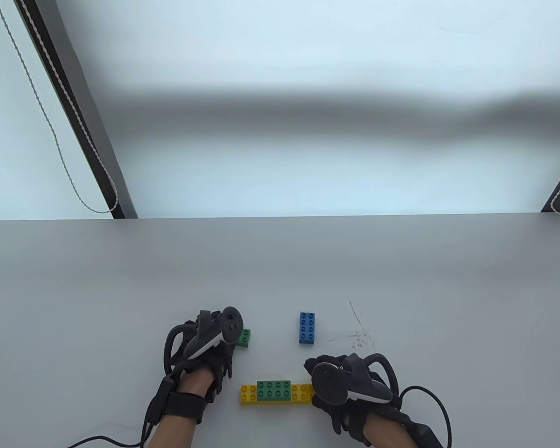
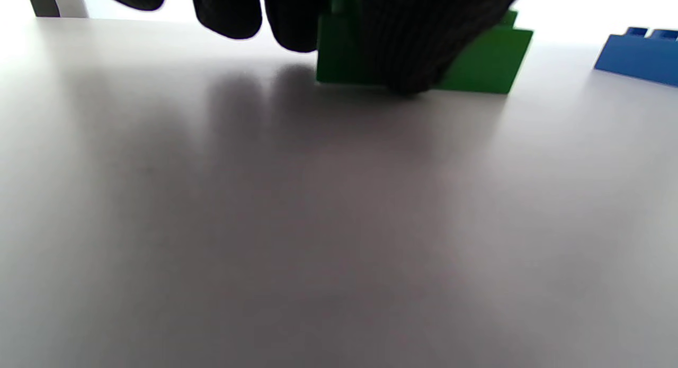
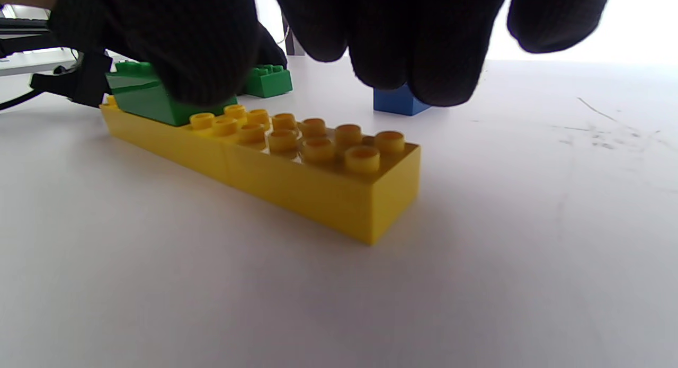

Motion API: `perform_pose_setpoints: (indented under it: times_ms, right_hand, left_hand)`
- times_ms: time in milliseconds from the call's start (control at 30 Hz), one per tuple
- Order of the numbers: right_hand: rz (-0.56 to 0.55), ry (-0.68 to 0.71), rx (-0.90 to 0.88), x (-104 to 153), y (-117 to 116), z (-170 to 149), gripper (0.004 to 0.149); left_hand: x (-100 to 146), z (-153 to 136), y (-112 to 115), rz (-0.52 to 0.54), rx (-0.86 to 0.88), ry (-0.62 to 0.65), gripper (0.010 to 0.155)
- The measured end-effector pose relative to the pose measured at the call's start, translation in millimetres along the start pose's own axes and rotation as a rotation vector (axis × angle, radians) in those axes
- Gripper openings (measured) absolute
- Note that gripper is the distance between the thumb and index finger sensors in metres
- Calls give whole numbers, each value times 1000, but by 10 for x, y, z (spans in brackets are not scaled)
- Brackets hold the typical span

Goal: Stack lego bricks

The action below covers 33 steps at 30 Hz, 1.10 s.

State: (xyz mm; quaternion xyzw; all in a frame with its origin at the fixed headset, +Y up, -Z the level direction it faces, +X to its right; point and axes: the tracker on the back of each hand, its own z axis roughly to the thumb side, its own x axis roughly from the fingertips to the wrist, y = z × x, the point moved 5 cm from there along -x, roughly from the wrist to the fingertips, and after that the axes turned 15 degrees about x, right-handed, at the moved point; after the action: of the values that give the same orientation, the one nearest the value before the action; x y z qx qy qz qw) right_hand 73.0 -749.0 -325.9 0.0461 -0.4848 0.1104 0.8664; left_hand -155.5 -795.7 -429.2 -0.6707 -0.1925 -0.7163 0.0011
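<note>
A loose green brick (image 1: 245,338) stands on the table, half hidden under my left hand (image 1: 205,345). In the left wrist view my thumb (image 2: 408,45) lies against the brick's (image 2: 487,61) near face, and the other fingers hang over and beside it. Two yellow bricks (image 1: 298,394) lie end to end with a green brick (image 1: 274,390) on top. My right hand (image 1: 345,382) covers the row's right end. Its thumb (image 3: 175,45) touches the stacked green brick (image 3: 140,98), and its fingers (image 3: 397,39) hang spread above the yellow studs (image 3: 318,145). A blue brick (image 1: 307,328) lies alone.
The blue brick also shows in the left wrist view (image 2: 641,53) and in the right wrist view (image 3: 397,104). Scratch marks (image 1: 359,333) lie right of it. The table's far edge (image 1: 280,218) runs across the view. Glove cables (image 1: 429,396) trail near the front edge.
</note>
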Motion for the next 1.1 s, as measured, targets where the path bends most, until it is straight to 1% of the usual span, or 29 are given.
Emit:
perform_pose_setpoints:
  times_ms: [100,200,267,500,800,1100]
  right_hand:
    - [-38,-8,2,6,30,-6,73]
    - [-102,-15,5,17,94,-10,72]
    - [-148,-27,0,33,142,-14,72]
    - [-252,-39,-18,75,251,-9,72]
    - [-349,-53,-30,119,363,27,74]
    - [-407,-84,-22,145,418,33,78]
  left_hand:
    - [28,37,-38,16,7,16,64]
    - [75,108,-90,42,12,47,65]
    - [121,168,-120,57,17,72,65]
    - [306,391,-235,106,13,164,66]
    - [587,746,-320,155,-7,296,67]
    - [868,1122,-375,181,-38,422,67]
